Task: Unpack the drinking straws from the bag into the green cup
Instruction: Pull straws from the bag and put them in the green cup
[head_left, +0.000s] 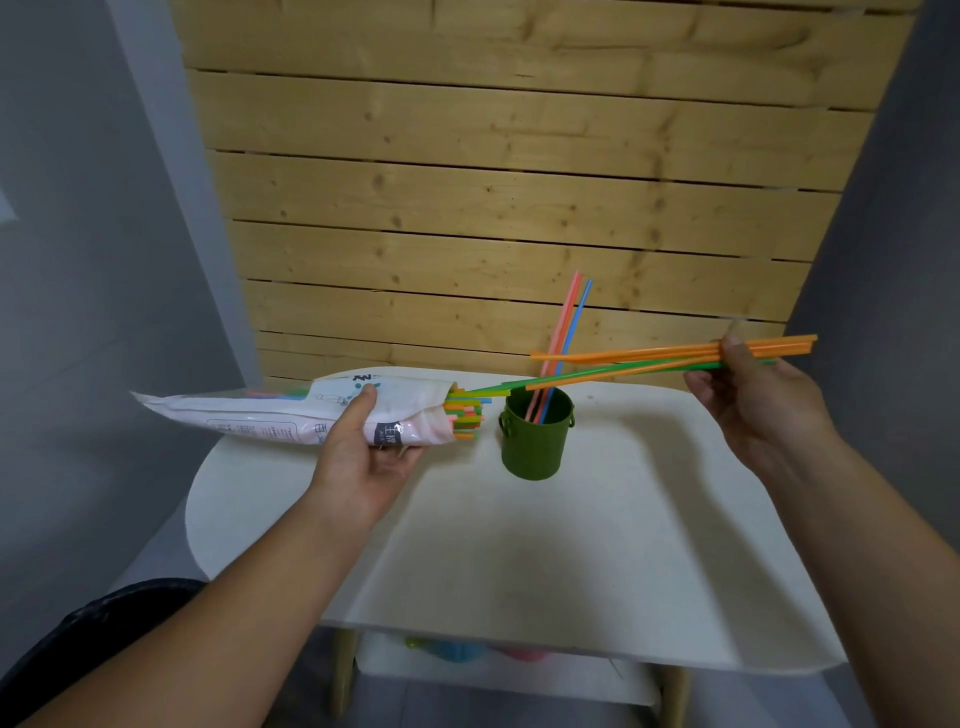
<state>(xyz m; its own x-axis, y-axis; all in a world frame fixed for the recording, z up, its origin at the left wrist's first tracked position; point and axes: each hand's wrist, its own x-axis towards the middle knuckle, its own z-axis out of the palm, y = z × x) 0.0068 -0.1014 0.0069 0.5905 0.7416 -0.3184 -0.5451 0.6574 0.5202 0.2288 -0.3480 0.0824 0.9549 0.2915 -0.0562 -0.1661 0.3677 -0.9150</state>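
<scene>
My left hand (363, 457) grips a white plastic bag (280, 413) held level above the table's left side, its open mouth facing right with several coloured straw ends (465, 413) sticking out. The green cup (535, 436) stands upright just right of the bag's mouth, with a pink straw (563, 325) and a blue straw (575, 327) leaning in it. My right hand (753, 389) pinches a small bunch of orange and green straws (639, 361) held nearly level above the cup. The green one's far end reaches the bag's mouth.
The white table (597, 545) has a soft cloth top and a front edge near me. A wooden slat wall (493, 182) rises right behind it. Coloured items (457, 649) lie on a shelf under the table. Grey walls stand on both sides.
</scene>
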